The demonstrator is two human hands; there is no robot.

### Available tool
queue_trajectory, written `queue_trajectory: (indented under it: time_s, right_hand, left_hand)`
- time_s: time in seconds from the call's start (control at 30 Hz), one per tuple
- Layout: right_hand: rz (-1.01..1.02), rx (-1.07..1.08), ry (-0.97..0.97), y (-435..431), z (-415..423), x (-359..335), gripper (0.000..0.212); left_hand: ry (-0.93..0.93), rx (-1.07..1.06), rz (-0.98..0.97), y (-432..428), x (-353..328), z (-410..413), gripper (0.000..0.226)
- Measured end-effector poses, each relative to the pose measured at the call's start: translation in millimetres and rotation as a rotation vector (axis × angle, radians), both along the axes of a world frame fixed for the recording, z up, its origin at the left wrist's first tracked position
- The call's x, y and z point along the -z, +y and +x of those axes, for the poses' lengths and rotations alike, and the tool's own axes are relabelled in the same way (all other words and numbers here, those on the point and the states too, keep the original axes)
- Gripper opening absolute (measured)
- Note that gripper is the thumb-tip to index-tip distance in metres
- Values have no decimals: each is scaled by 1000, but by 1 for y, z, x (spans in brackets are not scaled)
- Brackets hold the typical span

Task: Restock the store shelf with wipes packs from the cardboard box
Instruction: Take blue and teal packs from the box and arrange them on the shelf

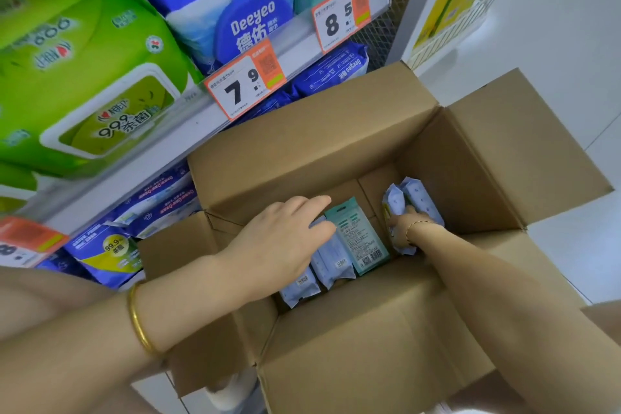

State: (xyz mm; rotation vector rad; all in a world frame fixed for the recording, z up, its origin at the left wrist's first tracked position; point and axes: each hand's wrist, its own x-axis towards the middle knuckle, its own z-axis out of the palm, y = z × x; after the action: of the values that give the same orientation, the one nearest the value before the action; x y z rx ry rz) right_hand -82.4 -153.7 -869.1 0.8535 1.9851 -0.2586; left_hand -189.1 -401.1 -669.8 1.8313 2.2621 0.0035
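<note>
Clearly unfinished, the brown cardboard box (302, 151) holds pale-blue wipes packs (332, 262): left hand (279, 239) flat on some, right hand (401, 228) at three o'clock gripping others.

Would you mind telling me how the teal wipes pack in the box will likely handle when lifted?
The teal wipes pack looks like soft film, so it probably flexes. Its smooth wrap may be slippery. Flat and small, it is unlikely to roll.
</note>
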Motion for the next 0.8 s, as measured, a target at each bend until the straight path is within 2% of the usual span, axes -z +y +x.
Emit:
queue_trajectory:
  time_s: [0.07,0.13,0.23,0.37,0.5,0.6,0.67,0.73,0.8]
  right_hand:
    - [-14,-46,80,-1,-4,-16,47]
    - [-26,-74,242,0,-9,-36,35]
    - [-253,35,493,3,-18,-79,15]
    - [-651,68,548,-3,-33,-156,32]
    - [-911,-67,646,-30,-49,-238,21]
    - [-946,-235,727,-52,-57,-294,17]
    - [-940,-336,802,-66,-64,-328,17]
    - [-967,-380,893,-80,-72,-359,18]
    - [-1026,-395,1014,-92,-82,-388,24]
  left_hand:
    - [5,3,-7,-1,1,-2,45]
    - [23,-6,-20,-1,1,-4,46]
    - [-49,-60,-29,2,-7,-5,48]
    - [-212,-229,3,6,-27,-11,57]
    - [-525,-428,160,-2,-60,-20,74]
    - [-667,-543,270,-20,-97,-29,84]
    - [-679,-601,310,-38,-126,-33,84]
    - [-669,-649,358,-57,-159,-35,77]
    - [-623,-673,419,-77,-193,-38,59]
